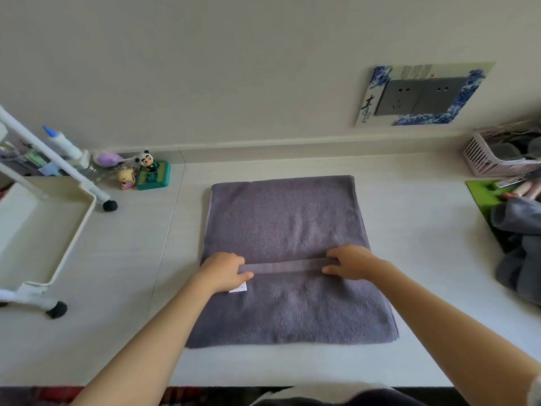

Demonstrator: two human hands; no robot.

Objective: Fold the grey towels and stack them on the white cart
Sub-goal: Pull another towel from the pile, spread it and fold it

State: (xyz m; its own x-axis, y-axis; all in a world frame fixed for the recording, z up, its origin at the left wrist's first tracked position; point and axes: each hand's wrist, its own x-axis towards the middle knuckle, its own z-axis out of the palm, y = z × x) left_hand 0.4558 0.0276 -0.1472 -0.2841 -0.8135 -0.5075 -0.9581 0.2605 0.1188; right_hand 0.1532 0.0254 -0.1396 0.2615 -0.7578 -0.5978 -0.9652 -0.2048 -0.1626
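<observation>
I count one flat grey towel [288,230], one towel heap [519,244], one white cart [44,230], two toy figures [137,171], one pink basket [491,162].

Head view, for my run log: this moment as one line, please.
step: folding | left hand: pinches band edge | right hand: pinches band edge | grey terry towel: flat on table | white cart tray: no towels visible

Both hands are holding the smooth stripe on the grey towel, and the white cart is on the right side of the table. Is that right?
Almost. The head view shows the left hand and right hand both gripping the smooth stripe across the grey towel, just as you said. But the white cart is on the left side of the table, not the right.
</observation>
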